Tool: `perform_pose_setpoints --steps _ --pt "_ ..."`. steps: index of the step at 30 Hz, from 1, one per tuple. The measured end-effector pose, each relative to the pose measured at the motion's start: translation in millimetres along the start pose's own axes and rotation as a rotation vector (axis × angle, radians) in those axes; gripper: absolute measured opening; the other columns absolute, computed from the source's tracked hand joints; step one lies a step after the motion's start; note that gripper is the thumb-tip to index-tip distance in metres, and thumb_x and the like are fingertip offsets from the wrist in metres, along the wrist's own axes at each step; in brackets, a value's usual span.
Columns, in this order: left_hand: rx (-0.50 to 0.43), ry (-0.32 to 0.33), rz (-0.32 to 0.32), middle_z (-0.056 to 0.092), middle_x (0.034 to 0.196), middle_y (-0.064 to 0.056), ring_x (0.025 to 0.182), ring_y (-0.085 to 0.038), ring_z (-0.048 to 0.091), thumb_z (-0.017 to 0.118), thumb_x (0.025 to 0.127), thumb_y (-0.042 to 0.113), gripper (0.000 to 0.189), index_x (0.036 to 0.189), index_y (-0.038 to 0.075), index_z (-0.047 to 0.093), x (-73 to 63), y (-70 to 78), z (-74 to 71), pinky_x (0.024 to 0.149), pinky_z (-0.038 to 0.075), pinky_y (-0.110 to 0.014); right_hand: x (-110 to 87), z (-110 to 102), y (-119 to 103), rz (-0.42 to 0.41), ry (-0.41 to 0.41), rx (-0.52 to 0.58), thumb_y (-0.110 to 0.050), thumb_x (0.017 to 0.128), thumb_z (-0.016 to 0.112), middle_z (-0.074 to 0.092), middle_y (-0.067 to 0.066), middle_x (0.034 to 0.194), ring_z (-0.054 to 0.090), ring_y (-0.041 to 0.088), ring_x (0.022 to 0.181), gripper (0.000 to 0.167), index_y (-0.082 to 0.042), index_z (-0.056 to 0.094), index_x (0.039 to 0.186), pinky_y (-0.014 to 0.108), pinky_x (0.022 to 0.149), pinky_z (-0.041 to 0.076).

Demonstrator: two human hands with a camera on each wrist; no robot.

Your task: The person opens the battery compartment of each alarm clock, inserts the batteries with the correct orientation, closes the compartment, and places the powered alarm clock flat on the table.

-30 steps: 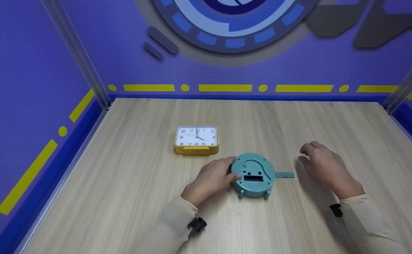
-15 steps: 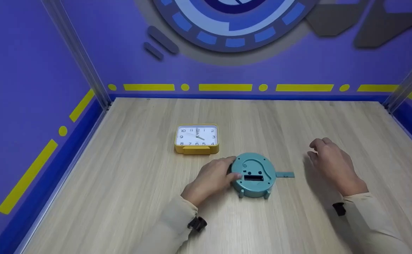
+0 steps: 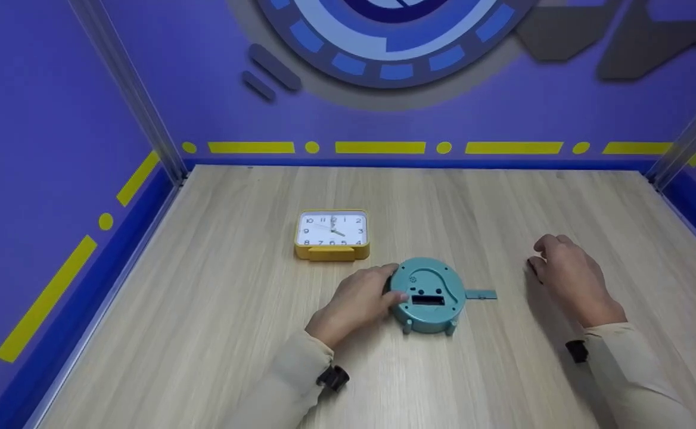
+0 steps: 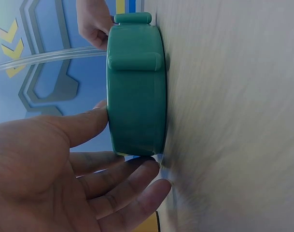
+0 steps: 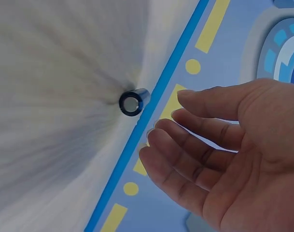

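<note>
A round teal clock (image 3: 428, 280) lies face down on the table, its back up and its battery slot uncovered. My left hand (image 3: 357, 301) holds it at its left side, thumb on the back's edge and fingers along the side wall, as the left wrist view shows. The slim teal battery cover (image 3: 481, 295) lies at the clock's right. Farther right, my right hand (image 3: 571, 280) hovers over the table with fingers loosely bent. Close by its fingertips is a battery (image 5: 132, 103), seen end-on on the table in the right wrist view, apart from the fingers.
A yellow rectangular clock (image 3: 332, 235) lies face up behind and left of the teal one. The wooden table (image 3: 205, 286) is bounded by a purple-blue back wall (image 3: 503, 119) and side walls with metal corner posts.
My right hand has moved right, away from the teal clock and cover, and the battery's dark end now shows at its fingertips. The left hand and both clocks have stayed put.
</note>
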State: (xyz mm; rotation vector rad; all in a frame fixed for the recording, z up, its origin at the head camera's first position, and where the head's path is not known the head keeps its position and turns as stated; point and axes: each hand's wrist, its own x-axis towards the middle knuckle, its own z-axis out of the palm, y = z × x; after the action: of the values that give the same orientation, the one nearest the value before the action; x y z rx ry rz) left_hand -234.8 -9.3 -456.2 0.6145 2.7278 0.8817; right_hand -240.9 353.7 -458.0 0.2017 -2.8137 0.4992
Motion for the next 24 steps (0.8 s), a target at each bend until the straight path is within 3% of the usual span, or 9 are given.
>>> perform_pose_setpoints --steps 15,19,24 --pt "0.018 0.004 0.017 0.059 0.151 -0.013 0.142 -0.027 0.053 0.072 0.104 0.034 0.063 0.155 0.003 0.052 2.5 -3.6 1.9 0.116 0.041 -0.042 1.6 -0.4 7.8 0.151 -0.188 -0.005 -0.006 0.099 0.067 0.064 0.027 0.091 0.059 0.03 0.071 0.028 0.019 0.062 0.111 0.049 0.063 0.05" --pt "0.011 -0.001 0.014 0.058 0.152 -0.014 0.142 -0.028 0.052 0.071 0.104 0.033 0.063 0.155 0.003 0.052 2.3 -3.5 1.6 0.116 0.041 -0.043 1.3 -0.3 7.5 0.163 -0.21 -0.012 -0.006 0.098 0.069 0.065 0.021 0.085 0.057 0.027 0.069 0.025 0.017 0.064 0.106 0.045 0.06 0.048" --pt "0.016 0.005 0.018 0.059 0.151 -0.013 0.141 -0.027 0.053 0.072 0.103 0.034 0.063 0.155 0.003 0.053 1.8 -2.6 1.0 0.115 0.041 -0.042 0.8 0.4 6.9 0.155 -0.213 -0.015 -0.004 0.096 0.071 0.064 0.023 0.087 0.058 0.029 0.071 0.021 0.015 0.064 0.103 0.046 0.061 0.049"
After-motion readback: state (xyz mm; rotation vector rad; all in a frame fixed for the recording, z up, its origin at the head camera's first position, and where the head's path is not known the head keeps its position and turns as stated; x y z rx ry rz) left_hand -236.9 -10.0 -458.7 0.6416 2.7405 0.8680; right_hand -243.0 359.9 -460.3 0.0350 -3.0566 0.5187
